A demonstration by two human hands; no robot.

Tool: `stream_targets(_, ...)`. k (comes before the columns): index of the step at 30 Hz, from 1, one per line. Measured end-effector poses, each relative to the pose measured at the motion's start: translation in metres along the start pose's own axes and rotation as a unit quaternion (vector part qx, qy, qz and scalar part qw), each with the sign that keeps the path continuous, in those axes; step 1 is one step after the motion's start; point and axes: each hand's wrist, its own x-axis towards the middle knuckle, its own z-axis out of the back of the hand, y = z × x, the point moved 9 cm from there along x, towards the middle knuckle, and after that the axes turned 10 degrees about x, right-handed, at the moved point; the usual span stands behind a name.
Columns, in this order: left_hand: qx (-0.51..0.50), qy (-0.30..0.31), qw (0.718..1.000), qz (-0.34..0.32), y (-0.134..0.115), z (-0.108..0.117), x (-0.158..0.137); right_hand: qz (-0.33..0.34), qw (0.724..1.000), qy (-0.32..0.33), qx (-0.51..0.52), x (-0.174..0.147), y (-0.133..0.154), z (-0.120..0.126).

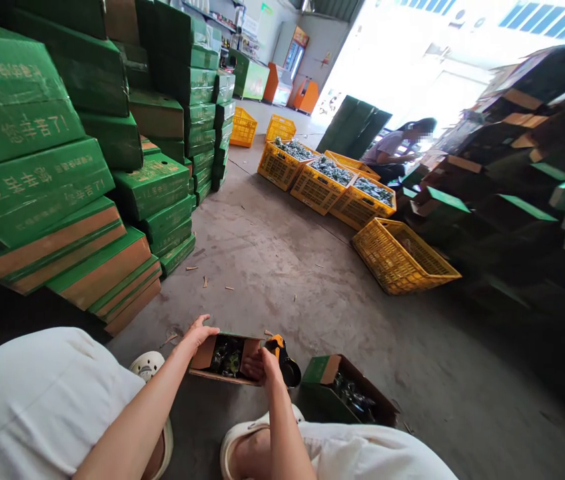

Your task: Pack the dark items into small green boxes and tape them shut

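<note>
An open cardboard box (203, 355) stands on the floor between my feet, with dark, shiny plastic-wrapped items (227, 357) inside. My left hand (197, 335) is at its left end, thumb on the rim and a finger stretched out past the corner. At the right end, my right hand (261, 365) holds the end wall, its fingers inside the box. Just right of that hand lies an orange and black tape dispenser (277, 345). A second open green box (317, 371), holding similar wrapped items, sits farther right.
Stacked green cartons (37, 180) rise on the left; more boxes (507, 200) are piled on the right. Yellow crates (307, 190) full of wrapped items stand ahead, near a tilted yellow crate (397, 260). A seated person (387, 150) is behind them. Cardboard scraps (205, 282) litter the floor.
</note>
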Motion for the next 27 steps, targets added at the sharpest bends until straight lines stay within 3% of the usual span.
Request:
stream_targets(4,0.041,-0.015,0.999,0.007,0.017,-0.007,-0.004,-0.075,0.997,-0.034,-0.01,-0.002,-0.005,0.01)
stream_targets(7,0.058,-0.021,0.998,-0.017,0.023,-0.013,-0.002,-0.067,0.993,-0.079,-0.057,-0.009,0.004,0.024)
stream_targets(10,0.054,-0.014,0.998,-0.043,0.023,-0.015,0.004,0.015,0.988,0.027,-0.15,-0.016,0.025,0.005)
stream_targets(12,0.056,-0.013,0.997,-0.053,0.023,-0.014,0.007,0.074,0.961,0.147,-0.222,-0.026,0.036,-0.022)
stream_targets(14,0.06,-0.013,0.996,-0.058,0.022,-0.013,0.01,0.127,0.929,0.206,-0.282,-0.034,0.046,-0.041)
stream_targets(17,0.066,-0.012,0.996,-0.063,0.022,-0.012,0.013,0.183,0.904,0.217,-0.32,-0.031,0.06,-0.052)
stream_targets(20,0.071,-0.012,0.995,-0.066,0.02,-0.013,0.016,0.191,0.897,0.229,-0.327,-0.014,0.067,-0.053)
stream_targets(27,0.096,-0.019,0.994,-0.05,0.022,-0.01,0.017,0.222,0.909,0.21,-0.283,0.031,0.076,-0.053)
